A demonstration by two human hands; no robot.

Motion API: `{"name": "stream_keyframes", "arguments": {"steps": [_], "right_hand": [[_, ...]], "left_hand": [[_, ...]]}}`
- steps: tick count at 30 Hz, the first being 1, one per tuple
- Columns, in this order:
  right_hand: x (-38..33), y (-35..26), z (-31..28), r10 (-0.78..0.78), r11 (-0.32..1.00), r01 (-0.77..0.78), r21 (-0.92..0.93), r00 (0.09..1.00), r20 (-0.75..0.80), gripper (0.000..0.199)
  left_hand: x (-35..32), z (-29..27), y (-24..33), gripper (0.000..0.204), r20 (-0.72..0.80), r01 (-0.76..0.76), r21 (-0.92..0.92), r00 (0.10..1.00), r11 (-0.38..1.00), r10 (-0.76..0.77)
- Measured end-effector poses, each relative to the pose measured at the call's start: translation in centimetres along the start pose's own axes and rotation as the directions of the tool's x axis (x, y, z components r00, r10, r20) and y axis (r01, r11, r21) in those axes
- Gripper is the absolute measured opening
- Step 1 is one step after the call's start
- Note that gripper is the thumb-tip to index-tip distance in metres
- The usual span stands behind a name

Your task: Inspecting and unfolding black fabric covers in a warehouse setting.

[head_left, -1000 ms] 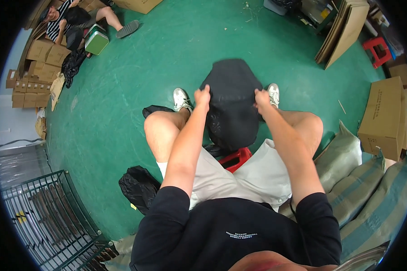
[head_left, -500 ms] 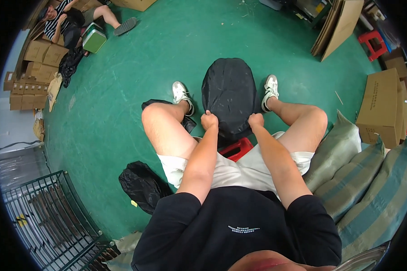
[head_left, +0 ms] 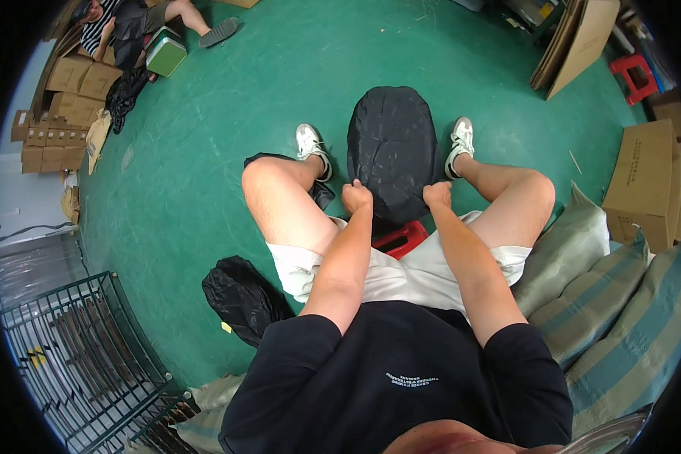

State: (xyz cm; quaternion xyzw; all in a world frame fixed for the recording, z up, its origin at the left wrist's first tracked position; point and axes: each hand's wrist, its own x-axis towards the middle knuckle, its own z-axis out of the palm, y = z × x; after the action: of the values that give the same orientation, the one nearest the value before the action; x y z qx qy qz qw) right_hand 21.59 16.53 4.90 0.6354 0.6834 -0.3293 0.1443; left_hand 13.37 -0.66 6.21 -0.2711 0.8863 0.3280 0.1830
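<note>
Between my feet is an oval, black fabric cover [head_left: 393, 147], its top pulled fairly smooth with some creases. It looks stretched over something, but what lies beneath is hidden. My left hand [head_left: 357, 197] is closed on its near left edge. On the near right edge my right hand [head_left: 437, 196] grips the fabric in the same way. Part of a red plastic stool [head_left: 402, 240] shows between my thighs, just under the near end of the cover. A second black fabric piece [head_left: 244, 300], crumpled and with a small yellow tag, lies on the floor to my left.
Stuffed woven sacks [head_left: 594, 303] lean at my right, beside a cardboard box [head_left: 641, 178]. A dark metal rack [head_left: 83, 363] stands at lower left. Far left, another person sits near stacked cartons [head_left: 76, 110] and a green box [head_left: 166, 57]. More black fabric lies behind my left leg.
The whole view has shifted slightly. Both hands keep hold of the cover's near edge; the cover looks rounder and more evenly spread.
</note>
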Motion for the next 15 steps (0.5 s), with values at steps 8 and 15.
{"name": "stream_keyframes", "arguments": {"steps": [8, 15], "right_hand": [[6.0, -7.3, -9.1, -0.67, 0.477, 0.836, -0.272, 0.546, 0.503, 0.037], [6.3, -13.8, -16.1, -0.847, 0.475, 0.874, -0.101, 0.485, 0.215, 0.029]], "left_hand": [[-3.7, 1.7, 3.1, 0.071, 0.225, -0.862, 0.336, 0.466, 0.381, 0.856], [-6.0, 0.9, 0.2, 0.088, 0.658, -0.788, 0.597, 0.589, 0.152, 0.469]]}}
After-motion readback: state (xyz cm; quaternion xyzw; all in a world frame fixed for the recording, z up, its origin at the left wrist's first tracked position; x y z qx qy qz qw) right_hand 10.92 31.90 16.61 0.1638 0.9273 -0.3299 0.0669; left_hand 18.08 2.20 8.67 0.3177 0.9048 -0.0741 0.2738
